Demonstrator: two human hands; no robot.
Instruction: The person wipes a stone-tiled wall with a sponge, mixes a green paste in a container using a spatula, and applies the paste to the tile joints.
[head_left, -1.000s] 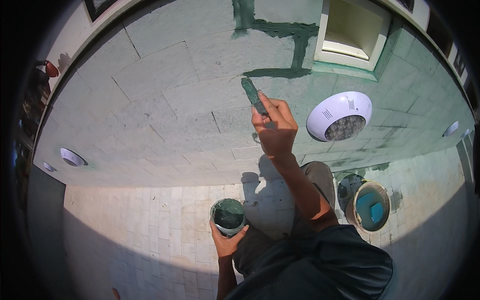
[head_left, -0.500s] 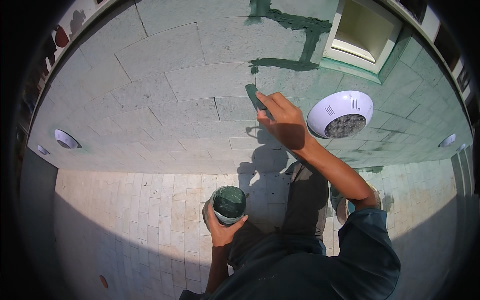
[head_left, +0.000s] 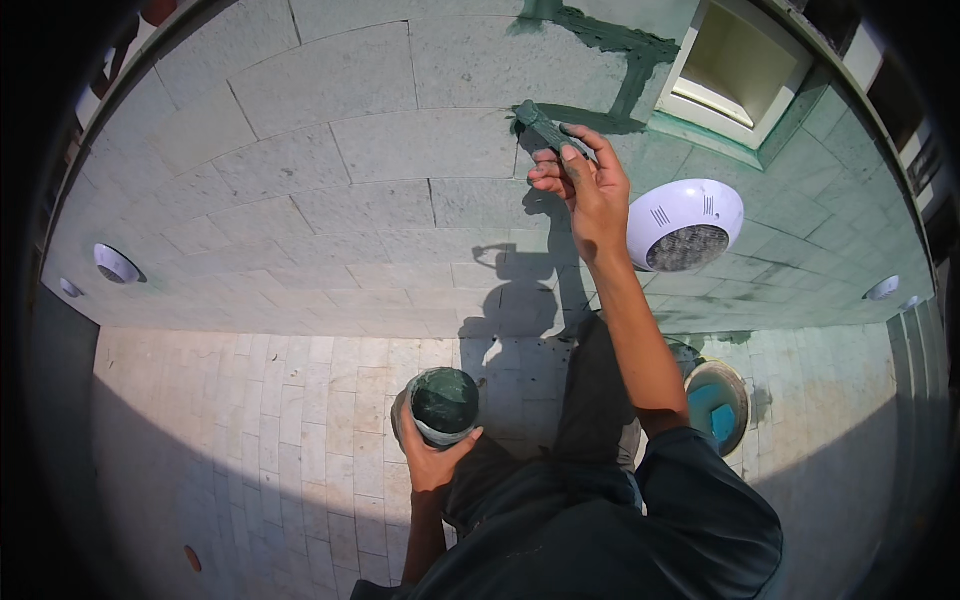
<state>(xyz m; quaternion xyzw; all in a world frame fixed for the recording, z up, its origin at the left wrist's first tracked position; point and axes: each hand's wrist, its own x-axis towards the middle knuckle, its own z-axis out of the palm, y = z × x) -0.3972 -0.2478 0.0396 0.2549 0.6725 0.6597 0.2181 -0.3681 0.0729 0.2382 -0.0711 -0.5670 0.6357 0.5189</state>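
Note:
My left hand is wrapped round a round tub, low over my leg. Dark green grout lies inside it. In my raised right hand I grip a small flat spreader, thickly coated with green paste; its exact kind is hidden by the coating. The spreader's tip is at the left end of a green grout band on the grey tiled wall. More green bands follow the joints above it. Lower left of the spreader, the joints look bare.
A white round light bulges from the wall beside my right forearm. Above it is a square framed recess. On the paved floor, a bucket with a blue sponge-like block stands at my right. Small lights dot the wall.
My right hand has moved up with the spreader, from a lower joint to the end of the green band, and turned over. My left hand still holds the tub. The bucket shows more.

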